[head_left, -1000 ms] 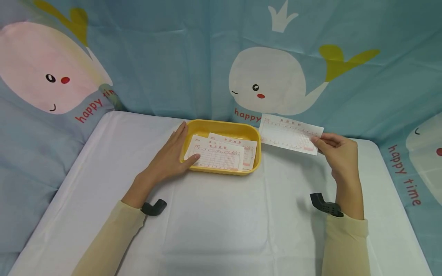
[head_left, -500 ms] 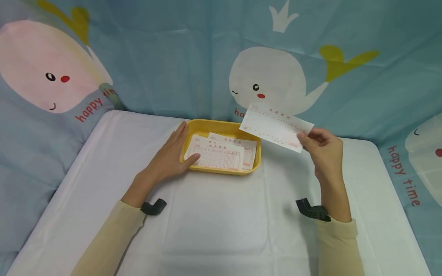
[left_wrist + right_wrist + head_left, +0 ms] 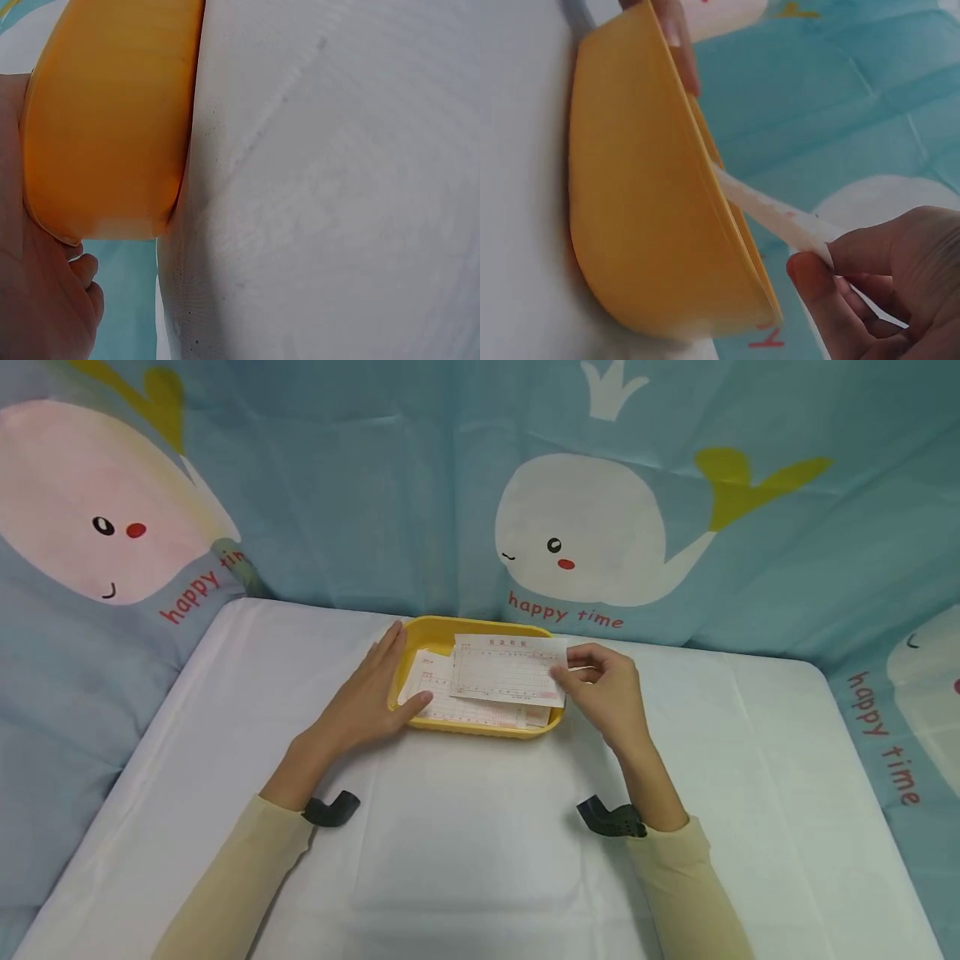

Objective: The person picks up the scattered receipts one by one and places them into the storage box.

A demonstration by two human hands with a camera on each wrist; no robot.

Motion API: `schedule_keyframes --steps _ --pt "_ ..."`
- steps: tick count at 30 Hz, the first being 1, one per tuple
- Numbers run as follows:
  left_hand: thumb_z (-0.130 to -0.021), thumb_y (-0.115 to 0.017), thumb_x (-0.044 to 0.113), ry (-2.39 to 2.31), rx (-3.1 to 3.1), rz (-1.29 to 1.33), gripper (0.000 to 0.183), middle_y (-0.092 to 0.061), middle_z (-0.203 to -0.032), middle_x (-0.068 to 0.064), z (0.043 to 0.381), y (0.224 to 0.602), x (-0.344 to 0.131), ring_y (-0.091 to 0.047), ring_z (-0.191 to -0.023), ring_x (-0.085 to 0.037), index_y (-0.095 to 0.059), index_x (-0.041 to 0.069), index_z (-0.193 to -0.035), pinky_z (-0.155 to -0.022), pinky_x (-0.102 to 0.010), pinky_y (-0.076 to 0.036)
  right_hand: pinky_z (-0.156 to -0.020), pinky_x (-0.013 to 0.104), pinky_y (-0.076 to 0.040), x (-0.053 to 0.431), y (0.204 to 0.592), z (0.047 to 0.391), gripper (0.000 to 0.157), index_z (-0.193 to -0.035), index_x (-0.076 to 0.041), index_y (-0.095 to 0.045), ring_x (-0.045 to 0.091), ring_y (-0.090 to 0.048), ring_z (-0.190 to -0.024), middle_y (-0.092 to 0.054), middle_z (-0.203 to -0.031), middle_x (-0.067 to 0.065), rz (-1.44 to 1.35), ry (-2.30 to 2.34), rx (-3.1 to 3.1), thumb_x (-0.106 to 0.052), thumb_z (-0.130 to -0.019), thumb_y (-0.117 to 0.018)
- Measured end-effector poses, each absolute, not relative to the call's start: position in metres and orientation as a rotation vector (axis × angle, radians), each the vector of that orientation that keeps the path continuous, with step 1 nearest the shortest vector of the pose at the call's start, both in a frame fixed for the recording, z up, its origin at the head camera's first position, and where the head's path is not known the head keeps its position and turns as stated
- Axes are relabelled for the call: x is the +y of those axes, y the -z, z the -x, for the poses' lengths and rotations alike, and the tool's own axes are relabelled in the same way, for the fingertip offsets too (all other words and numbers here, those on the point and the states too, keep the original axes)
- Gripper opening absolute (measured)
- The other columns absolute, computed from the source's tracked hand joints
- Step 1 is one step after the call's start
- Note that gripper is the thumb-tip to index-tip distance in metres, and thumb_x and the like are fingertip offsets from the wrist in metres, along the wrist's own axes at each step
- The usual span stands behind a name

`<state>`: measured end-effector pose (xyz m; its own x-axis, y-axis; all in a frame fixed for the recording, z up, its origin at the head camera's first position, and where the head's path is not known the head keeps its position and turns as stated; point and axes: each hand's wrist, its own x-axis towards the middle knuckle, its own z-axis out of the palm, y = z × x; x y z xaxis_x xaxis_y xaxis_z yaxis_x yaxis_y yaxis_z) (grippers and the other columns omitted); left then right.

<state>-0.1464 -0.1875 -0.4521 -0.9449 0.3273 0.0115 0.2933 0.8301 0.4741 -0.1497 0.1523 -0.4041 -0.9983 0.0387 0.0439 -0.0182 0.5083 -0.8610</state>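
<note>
A shallow yellow plastic basket (image 3: 480, 727) stands on the white cloth. My left hand (image 3: 367, 693) holds its left end, fingers along the side and thumb over the front rim. In the left wrist view, the hand (image 3: 45, 292) lies against the basket's wall (image 3: 112, 127). Several printed paper slips (image 3: 431, 703) with red lines lie inside. My right hand (image 3: 607, 693) pinches another slip (image 3: 510, 670) by its right end, thumb in front. That slip overlaps the others in the head view. From the right wrist, its edge (image 3: 765, 210) slants down past the basket's rim.
White cloth (image 3: 465, 843) covers the table. A blue fabric backdrop (image 3: 360, 510) with whale prints rises behind it and along both sides. A dark wrist-worn device (image 3: 611, 818) sits at the right wrist, another device (image 3: 332, 810) at the left.
My right hand has carried its slip leftward and down, from beyond the basket's right end to over the slips inside. The left hand and basket have stayed in place.
</note>
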Motion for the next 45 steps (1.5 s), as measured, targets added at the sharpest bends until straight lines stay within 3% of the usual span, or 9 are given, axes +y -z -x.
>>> schedule_keyframes --steps 6,12,17,21,26,38,45 --pt "-0.093 -0.049 0.069 -0.775 2.932 -0.509 0.103 0.008 -0.172 0.002 0.145 0.454 -0.187 -0.003 -0.161 -0.022 0.006 0.016 -0.162 -0.131 -0.049 -0.013 -0.069 0.018 -0.058 0.129 0.407 0.157 0.029 -0.112 -0.005 -0.073 0.020 -0.069 -0.080 -0.073 -0.099 0.011 -0.046 -1.461 -2.708 -0.019 -0.087 -0.079" --pt "-0.093 -0.050 0.069 -0.789 2.939 -0.519 0.103 0.007 -0.173 0.001 0.143 0.456 -0.185 -0.003 -0.161 -0.022 0.005 0.016 -0.162 -0.131 -0.049 -0.013 -0.074 0.032 -0.062 0.114 0.406 0.165 0.037 -0.120 -0.003 -0.070 0.023 -0.068 -0.083 -0.073 -0.100 0.012 -0.057 -1.303 -2.780 -0.017 -0.086 -0.079" --pt "-0.093 -0.049 0.070 -0.780 2.937 -0.520 0.103 0.007 -0.173 0.001 0.143 0.458 -0.184 -0.002 -0.161 -0.020 0.006 0.017 -0.162 -0.131 -0.048 -0.013 -0.080 0.038 -0.064 0.110 0.405 0.166 0.052 -0.136 -0.004 -0.059 0.027 -0.074 -0.090 -0.074 -0.109 0.015 -0.052 -1.246 -2.806 -0.018 -0.089 -0.077" --pt "-0.093 -0.049 0.069 -0.788 2.943 -0.529 0.103 0.006 -0.173 -0.001 0.143 0.457 -0.183 -0.002 -0.161 -0.020 0.004 0.015 -0.162 -0.131 -0.048 -0.013 -0.091 0.041 -0.061 0.111 0.402 0.164 0.058 -0.143 -0.004 -0.052 0.030 -0.073 -0.111 -0.069 -0.128 0.017 -0.088 -1.260 -2.779 -0.020 -0.092 -0.074" --pt "-0.094 -0.049 0.069 -0.779 2.940 -0.523 0.102 0.007 -0.172 0.001 0.143 0.458 -0.182 -0.003 -0.161 -0.021 0.004 0.014 -0.162 -0.131 -0.048 -0.013 -0.095 0.043 -0.059 0.117 0.397 0.161 0.053 -0.142 -0.006 -0.053 0.032 -0.067 -0.122 -0.062 -0.140 0.016 -0.139 -1.295 -2.712 -0.022 -0.095 -0.071" --pt "-0.093 -0.049 0.069 -0.728 2.968 -0.527 0.102 0.008 -0.172 0.001 0.144 0.461 -0.183 -0.005 -0.161 -0.022 0.003 0.016 -0.163 -0.131 -0.048 -0.015 -0.098 0.045 -0.058 0.147 0.396 0.153 0.050 -0.141 -0.008 -0.056 0.030 -0.060 -0.130 -0.059 -0.143 0.011 -0.299 -1.154 -2.686 -0.026 -0.096 -0.069" --pt "-0.092 -0.051 0.068 -0.680 3.032 -0.519 0.102 -0.001 -0.173 -0.005 0.142 0.458 -0.184 -0.009 -0.161 -0.026 0.003 0.019 -0.163 -0.130 -0.050 -0.016 -0.102 0.048 -0.055 0.166 0.399 0.145 0.047 -0.139 -0.007 -0.057 0.029 -0.055 -0.133 -0.057 -0.144 0.012 -0.313 -1.074 -2.657 -0.021 -0.096 -0.069"
